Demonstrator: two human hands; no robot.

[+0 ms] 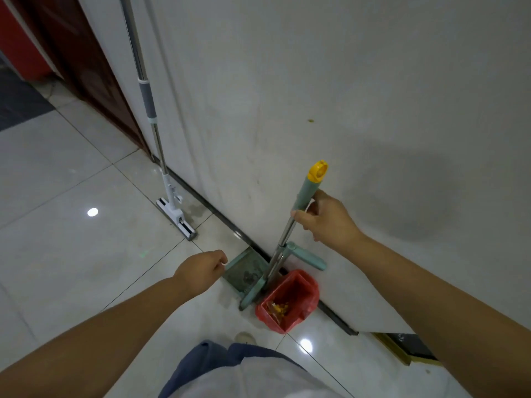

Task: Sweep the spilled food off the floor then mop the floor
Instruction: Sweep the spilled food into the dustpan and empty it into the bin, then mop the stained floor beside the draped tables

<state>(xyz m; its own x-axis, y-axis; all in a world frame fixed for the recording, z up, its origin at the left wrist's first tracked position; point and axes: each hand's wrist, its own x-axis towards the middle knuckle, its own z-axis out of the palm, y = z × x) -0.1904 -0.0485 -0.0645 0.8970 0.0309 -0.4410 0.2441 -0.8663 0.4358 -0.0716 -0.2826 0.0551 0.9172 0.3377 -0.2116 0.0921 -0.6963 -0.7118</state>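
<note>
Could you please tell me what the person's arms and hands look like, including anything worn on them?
The left forearm and right forearm are bare up to the frame edge, with no sleeves in view. The left hand and right hand wear no gloves, and no watch, bracelet or ring shows on either.

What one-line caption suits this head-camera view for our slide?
Right hand grips the green, yellow-capped broom handle beside a red-bagged bin holding yellow scraps; grey-handled flat mop leans on the wall.

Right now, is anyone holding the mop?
No, the mop leans on the wall untouched, while the right hand grips the broom handle.
</note>
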